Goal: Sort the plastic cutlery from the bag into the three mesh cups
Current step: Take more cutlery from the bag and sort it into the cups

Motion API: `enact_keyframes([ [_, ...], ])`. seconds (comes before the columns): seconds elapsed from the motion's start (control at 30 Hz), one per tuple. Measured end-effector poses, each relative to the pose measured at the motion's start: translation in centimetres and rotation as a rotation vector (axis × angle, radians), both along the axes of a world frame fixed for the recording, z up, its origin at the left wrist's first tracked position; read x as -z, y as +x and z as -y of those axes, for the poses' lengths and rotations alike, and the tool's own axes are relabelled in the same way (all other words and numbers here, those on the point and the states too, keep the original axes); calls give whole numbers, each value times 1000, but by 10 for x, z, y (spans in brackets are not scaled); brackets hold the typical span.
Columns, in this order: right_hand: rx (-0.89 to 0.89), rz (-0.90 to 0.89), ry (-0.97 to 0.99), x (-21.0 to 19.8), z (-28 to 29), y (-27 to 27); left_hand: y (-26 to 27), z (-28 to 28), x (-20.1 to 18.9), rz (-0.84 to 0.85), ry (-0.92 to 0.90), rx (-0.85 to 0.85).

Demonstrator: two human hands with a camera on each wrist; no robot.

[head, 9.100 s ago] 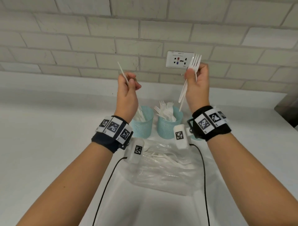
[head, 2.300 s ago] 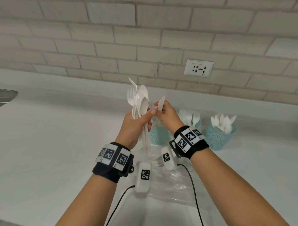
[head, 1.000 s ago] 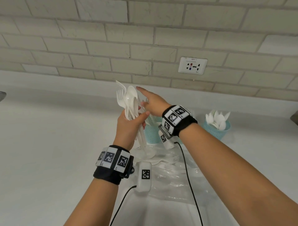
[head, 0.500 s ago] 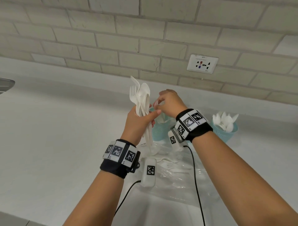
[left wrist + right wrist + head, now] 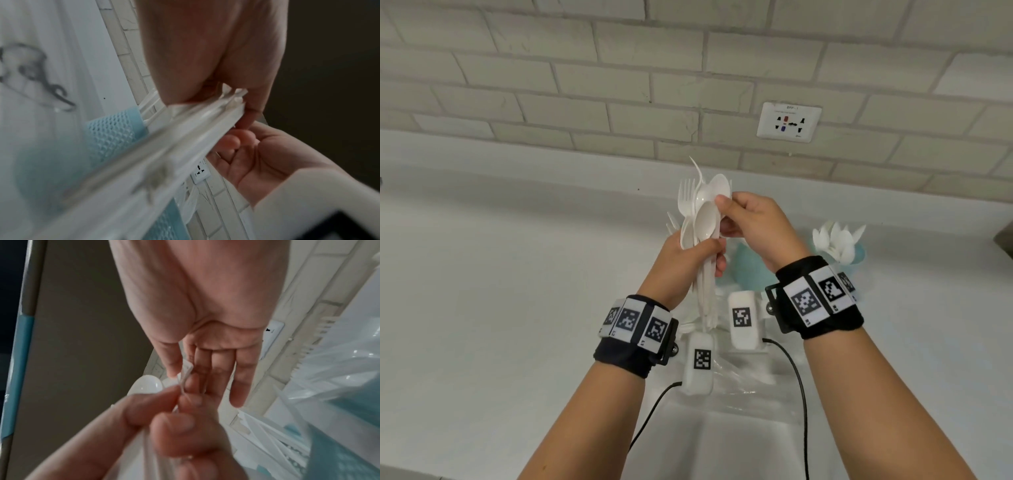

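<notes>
Above the counter (image 5: 482, 308), left hand (image 5: 681, 263) gripping bundle of white cutlery (image 5: 702, 219) upright, right hand (image 5: 753, 226) pinching one spoon (image 5: 717, 188) at bundle top.

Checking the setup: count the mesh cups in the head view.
2: the spoon cup at far right; another cup behind the right hand. A third may be hidden.

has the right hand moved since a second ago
Yes. The right hand has drawn back from reaching past the white plastic cutlery bundle, now pinching at it, below the wall socket.
</notes>
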State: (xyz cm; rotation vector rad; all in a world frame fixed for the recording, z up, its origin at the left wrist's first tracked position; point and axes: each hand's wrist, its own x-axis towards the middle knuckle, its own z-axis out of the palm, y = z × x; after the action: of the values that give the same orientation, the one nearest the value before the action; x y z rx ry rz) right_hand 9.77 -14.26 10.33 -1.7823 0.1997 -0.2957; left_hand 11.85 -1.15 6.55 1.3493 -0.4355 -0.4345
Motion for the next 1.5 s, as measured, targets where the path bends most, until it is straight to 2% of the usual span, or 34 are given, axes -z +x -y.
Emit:
enact_keyframes([
  [0.27, 145, 49, 181, 6, 10, -22, -9, 8, 2, -79, -40, 107],
  [0.47, 176, 135, 51, 11, 14, -29, -15, 10, 5, 45, 62, 171],
  [0.53, 176, 88, -2, 8, 20, -30, -16, 9, 6, 47, 89, 194],
  [0.63, 80, -59, -116, 3, 30, -32, -17, 5, 5, 57, 126, 224],
  [0.7, 59, -82, -148, 1, 33, -34, -18, 4, 4, 57, 133, 234],
  [0.87, 183, 41, 103, -11, 43, -34, -17, 0, 8, 80, 154, 217],
  [1.03, 184, 146, 182, -24, 45, -35, -13, -1, 15, 85, 144, 138],
  [1.17, 319, 288, 226, -40, 52, -40, -9, -3, 17, 52, 120, 34],
  [1.27, 484, 373, 99, -49, 66, -47, -3, -5, 20, 38, 116, -39],
  [1.33, 617, 358, -108, -47, 84, -54, -1, -5, 20, 28, 99, -69],
  [1.43, 714, 256, -428, -35, 109, -64, -1, -1, 17, 28, 54, -62],
  [1.5, 738, 140, -555, -23, 117, -65, -3, 4, 14, 29, 27, -46],
])
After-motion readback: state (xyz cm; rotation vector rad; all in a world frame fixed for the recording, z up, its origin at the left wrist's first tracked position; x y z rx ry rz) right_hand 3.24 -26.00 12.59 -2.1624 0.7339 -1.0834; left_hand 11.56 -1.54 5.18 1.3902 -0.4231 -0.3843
